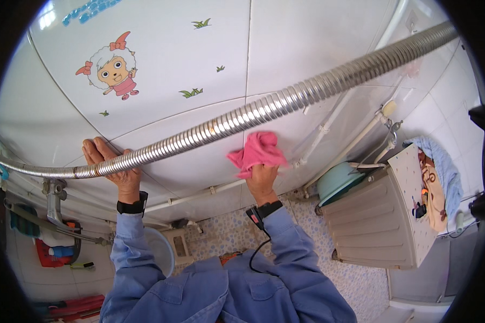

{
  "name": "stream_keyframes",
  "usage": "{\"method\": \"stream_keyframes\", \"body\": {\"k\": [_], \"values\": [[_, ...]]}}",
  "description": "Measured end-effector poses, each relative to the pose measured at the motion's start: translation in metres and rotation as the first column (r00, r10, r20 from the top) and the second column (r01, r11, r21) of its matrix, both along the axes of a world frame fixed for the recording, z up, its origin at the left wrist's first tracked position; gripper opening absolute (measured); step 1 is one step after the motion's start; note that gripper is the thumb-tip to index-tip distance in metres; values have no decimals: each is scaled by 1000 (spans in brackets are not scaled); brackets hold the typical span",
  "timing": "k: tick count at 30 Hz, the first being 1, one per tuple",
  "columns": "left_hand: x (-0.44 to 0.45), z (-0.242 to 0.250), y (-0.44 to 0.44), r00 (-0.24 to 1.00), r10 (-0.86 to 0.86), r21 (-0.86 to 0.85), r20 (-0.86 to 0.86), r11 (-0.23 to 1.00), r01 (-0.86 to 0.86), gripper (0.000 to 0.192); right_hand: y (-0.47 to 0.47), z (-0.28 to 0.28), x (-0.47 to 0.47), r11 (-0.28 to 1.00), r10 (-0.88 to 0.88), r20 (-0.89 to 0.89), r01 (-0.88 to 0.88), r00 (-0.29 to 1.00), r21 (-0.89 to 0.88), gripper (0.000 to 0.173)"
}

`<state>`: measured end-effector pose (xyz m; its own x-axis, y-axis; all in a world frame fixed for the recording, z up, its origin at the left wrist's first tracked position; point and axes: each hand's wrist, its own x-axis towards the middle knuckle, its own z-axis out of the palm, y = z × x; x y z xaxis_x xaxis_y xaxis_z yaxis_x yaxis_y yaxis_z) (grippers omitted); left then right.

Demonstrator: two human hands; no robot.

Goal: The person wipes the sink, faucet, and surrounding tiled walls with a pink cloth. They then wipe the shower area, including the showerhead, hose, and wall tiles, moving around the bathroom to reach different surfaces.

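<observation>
My right hand [263, 179] holds a bunched pink cloth [260, 153] against the white wall tiles [202, 157], beneath a flexible corrugated metal hose [258, 111]. My left hand [113, 165] lies against the tiles further left, fingers pointing up the wall and spread a little. The hose crosses in front of part of this hand, and I see nothing held in it. On the tile above are a printed cartoon sheep [115, 72] and tufts of grass. Both wrists carry black bands, and a cable runs from the right one.
White pipes [226, 186] run along the wall's lower part. A metal tap fitting [54, 202] is at left. At right stands a beige cabinet [367, 222] with towels [444, 177] on top, beside a teal basin [337, 181]. A pale blue basin [159, 250] sits behind my left forearm.
</observation>
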<state>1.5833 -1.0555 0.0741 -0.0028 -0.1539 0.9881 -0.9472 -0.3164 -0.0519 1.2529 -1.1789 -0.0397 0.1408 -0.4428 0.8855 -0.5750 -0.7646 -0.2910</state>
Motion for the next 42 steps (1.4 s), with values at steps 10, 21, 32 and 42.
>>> {"method": "stream_keyframes", "body": {"k": [10, 21, 32, 42], "values": [[1, -1, 0, 994, -8, 32, -105, 999, 12, 95, -22, -77, -106, 719, -319, -221, 387, 922, 578, 40], [-7, 16, 1, 982, -103, 22, -160, 994, 108, 88, 70, -127, 24, 814, 445, -136, -337, 885, 473, 42], [4, 5, -3, 996, -63, -42, 59, 997, 66, 85, 61, -129, 22, 909, 132, -404, 52, 905, 414, 36], [7, -9, 2, 988, -145, 90, -55, 985, 150, 81, 83, -121, 69, 925, 351, -521, -200, 778, 323, 37]]}}
